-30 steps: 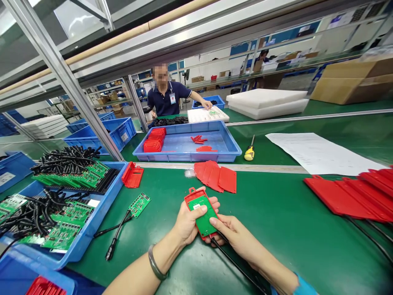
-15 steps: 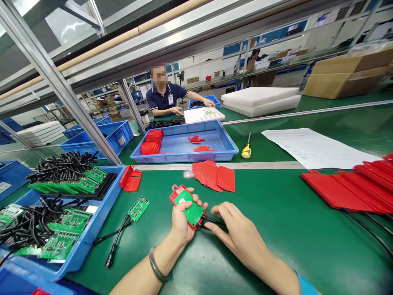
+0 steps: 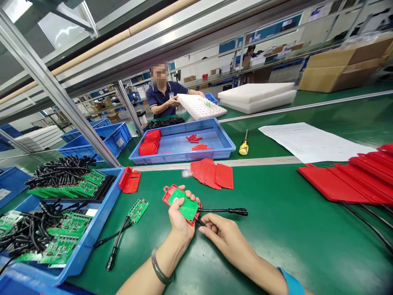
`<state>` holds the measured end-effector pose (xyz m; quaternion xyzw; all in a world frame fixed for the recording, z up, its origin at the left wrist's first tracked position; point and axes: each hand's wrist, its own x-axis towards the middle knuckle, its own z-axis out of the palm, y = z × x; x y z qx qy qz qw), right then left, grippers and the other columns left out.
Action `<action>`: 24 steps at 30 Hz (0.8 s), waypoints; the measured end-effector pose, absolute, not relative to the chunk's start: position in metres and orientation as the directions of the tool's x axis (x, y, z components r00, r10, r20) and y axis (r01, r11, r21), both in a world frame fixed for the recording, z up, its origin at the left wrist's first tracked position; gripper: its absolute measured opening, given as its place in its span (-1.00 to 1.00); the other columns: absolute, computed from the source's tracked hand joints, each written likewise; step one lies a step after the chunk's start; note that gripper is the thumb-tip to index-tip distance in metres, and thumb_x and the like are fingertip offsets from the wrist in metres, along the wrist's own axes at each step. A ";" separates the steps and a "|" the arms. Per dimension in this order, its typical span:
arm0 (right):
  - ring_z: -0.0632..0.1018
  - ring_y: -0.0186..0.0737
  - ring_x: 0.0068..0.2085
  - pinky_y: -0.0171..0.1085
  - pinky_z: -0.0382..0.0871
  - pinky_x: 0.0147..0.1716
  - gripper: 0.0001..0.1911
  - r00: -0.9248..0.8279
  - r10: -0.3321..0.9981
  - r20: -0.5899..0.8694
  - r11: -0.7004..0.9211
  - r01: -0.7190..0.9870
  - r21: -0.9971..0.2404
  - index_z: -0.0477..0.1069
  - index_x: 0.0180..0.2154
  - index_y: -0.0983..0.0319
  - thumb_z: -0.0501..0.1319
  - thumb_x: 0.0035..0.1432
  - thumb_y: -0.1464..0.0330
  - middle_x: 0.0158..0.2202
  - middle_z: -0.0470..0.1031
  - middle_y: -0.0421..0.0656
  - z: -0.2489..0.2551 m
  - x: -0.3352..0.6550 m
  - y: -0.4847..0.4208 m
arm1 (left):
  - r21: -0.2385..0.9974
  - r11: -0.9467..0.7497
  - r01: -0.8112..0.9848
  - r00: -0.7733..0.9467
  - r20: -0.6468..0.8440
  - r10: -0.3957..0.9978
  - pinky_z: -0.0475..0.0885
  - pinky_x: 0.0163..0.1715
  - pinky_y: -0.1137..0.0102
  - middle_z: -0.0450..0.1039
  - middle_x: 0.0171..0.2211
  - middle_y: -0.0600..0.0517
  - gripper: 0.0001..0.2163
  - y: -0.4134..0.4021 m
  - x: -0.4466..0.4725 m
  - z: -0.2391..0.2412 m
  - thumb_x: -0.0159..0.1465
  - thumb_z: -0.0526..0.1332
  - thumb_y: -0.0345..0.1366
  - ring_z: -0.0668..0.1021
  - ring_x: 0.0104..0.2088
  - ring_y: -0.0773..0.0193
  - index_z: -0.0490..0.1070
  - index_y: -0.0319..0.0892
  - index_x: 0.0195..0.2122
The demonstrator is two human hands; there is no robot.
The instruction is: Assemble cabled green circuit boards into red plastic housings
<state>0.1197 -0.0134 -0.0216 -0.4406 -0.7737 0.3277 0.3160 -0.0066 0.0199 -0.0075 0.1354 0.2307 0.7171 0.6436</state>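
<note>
While the left hand [image 3: 179, 221] clasps red casing [image 3: 167, 193]—flat board [image 3: 188, 208] (green) inside—the right hand [image 3: 226, 234] pinches cable [image 3: 200, 222].

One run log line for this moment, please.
left hand: gripping red case with green circuit board in it | right hand: on black cable from case | second black cable: connector end unheld

The left thumb [image 3: 176, 205] partly hides the held board [image 3: 188, 209]
</note>
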 end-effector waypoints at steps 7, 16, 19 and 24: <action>0.40 -0.25 -0.42 -0.31 0.22 -0.43 -0.77 -0.420 0.852 0.314 0.485 0.402 -0.777 0.30 -0.44 0.21 0.02 0.27 0.36 -0.46 0.37 -0.20 -0.019 0.121 -0.012 | 0.525 -0.068 -0.848 -0.135 -0.091 0.987 0.34 -0.34 0.34 0.29 -0.45 0.04 -0.76 0.019 -0.003 -0.011 0.04 0.09 -0.46 0.39 -0.45 0.33 0.36 -0.17 -0.25; 0.45 -0.29 -0.45 -0.34 0.23 -0.46 -0.75 -0.406 0.761 0.506 0.648 0.438 -0.623 0.41 -0.34 0.24 0.00 0.31 0.39 -0.47 0.44 -0.17 -0.023 0.121 -0.016 | 0.500 -0.056 -0.864 -0.127 -0.108 0.986 0.33 -0.34 0.35 0.28 -0.45 0.03 -0.78 0.011 0.004 -0.005 0.06 0.07 -0.44 0.39 -0.45 0.32 0.37 -0.19 -0.26; 0.39 -0.29 -0.53 -0.30 0.17 -0.53 -0.73 -0.463 0.590 0.661 0.780 0.536 -0.321 0.43 -0.36 0.28 0.01 0.31 0.40 -0.55 0.40 -0.17 -0.019 0.125 -0.012 | 0.471 -0.051 -0.881 -0.132 -0.141 0.981 0.33 -0.35 0.34 0.28 -0.45 0.03 -0.79 0.007 0.003 -0.002 0.06 0.07 -0.43 0.40 -0.45 0.32 0.36 -0.19 -0.26; 0.42 -0.28 -0.50 -0.30 0.21 -0.50 -0.74 -0.490 0.564 0.665 0.804 0.510 -0.306 0.44 -0.34 0.27 0.02 0.31 0.37 -0.52 0.44 -0.15 -0.012 0.129 -0.008 | 0.430 -0.010 -0.903 -0.123 -0.236 0.964 0.35 -0.31 0.33 0.28 -0.45 0.04 -0.81 0.004 0.003 0.001 0.03 0.09 -0.43 0.41 -0.45 0.31 0.34 -0.19 -0.30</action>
